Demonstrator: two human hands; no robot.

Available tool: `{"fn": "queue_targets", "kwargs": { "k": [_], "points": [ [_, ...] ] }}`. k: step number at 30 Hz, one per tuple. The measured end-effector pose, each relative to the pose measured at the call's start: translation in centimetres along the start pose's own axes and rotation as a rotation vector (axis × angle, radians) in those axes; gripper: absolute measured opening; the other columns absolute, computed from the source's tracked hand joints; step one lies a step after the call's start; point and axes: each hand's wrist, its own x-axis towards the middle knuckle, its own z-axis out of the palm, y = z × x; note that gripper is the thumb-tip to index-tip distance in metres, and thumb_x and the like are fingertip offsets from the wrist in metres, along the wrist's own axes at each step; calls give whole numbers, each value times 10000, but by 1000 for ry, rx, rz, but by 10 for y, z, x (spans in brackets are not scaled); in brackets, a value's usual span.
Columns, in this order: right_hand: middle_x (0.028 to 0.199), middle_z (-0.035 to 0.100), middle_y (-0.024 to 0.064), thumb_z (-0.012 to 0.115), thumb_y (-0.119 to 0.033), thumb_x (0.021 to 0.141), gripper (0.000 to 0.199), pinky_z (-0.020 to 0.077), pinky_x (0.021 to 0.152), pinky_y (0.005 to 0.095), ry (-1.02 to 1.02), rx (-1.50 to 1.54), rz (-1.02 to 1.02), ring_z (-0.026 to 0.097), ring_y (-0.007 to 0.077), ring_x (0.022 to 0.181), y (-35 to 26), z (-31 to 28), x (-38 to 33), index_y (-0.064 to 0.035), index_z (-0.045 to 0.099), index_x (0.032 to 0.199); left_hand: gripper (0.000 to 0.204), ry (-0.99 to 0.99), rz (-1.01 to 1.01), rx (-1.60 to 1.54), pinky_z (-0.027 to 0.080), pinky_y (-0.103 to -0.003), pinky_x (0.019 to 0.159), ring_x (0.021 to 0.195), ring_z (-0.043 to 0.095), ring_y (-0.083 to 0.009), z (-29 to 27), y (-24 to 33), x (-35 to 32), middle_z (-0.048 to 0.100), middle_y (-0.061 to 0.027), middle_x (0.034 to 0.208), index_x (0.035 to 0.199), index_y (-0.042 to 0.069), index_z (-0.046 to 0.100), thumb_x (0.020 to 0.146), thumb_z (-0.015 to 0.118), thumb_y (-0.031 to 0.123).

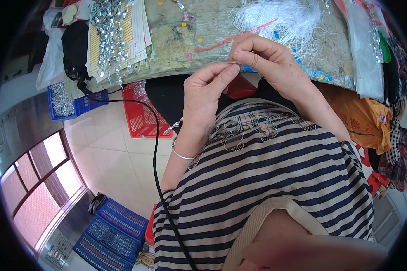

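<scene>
In front of my chest, at the table's near edge, my two hands meet fingertip to fingertip. My left hand (209, 90) is closed in a pinch, thumb against forefinger, and a silver bangle (182, 156) circles that wrist. My right hand (276, 63) pinches right beside it, with its forefinger curled. Something very thin seems to lie between the fingertips, too small to make out. Just beyond the fingers a pink-red strip of ribbon (217, 45) lies on the table. Behind my right hand rests a loose heap of white thread (276, 18).
Strands of silver twisted beads (111, 34) lie over papers at the table's left. A black cable (156, 149) runs down past my left arm. Below are a red basket (140, 119), a blue basket (79, 108) and an orange bag (362, 119). Clear plastic sheets (366, 58) hang at right.
</scene>
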Motion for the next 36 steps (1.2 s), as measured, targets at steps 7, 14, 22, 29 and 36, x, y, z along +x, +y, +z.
{"fn": "queue_targets", "kwargs": {
  "k": [7,14,22,29,36],
  "points": [
    [685,474,-58,504,-239,951,143,257,515,160,0,361,271,355,13,590,-18,-2,9,-109,521,894,102,-91,-1,107,207,-165,457,516,333,20,-6,4,0,556,84,655,888,25,702,823,670,97],
    [632,332,-80,477,-223,967,143,224,447,155,211,466,118,263,8,514,-30,-61,15,-93,490,910,106,-132,-106,174,434,-198,596,614,539,-72,-46,-11,-13,657,-54,754,873,-8,696,819,655,74],
    [672,363,-53,462,-196,974,129,271,474,169,243,498,78,312,26,546,-34,-69,20,-70,484,953,307,-357,-259,321,448,-172,667,752,576,-39,-65,-21,-28,614,14,803,1142,9,616,839,636,60],
    [850,540,11,468,-193,968,202,412,636,200,305,383,79,476,61,693,-18,-86,24,-41,502,1098,260,-93,-215,358,421,-166,591,705,540,-29,-96,-22,-25,640,2,823,1112,41,641,866,611,122],
    [1082,614,78,493,-217,954,281,463,816,282,146,110,246,573,120,915,-5,-53,25,-31,529,1161,320,479,625,719,426,-300,707,768,526,-164,-116,33,58,596,-87,934,1234,31,542,924,498,95]
  ]
}}
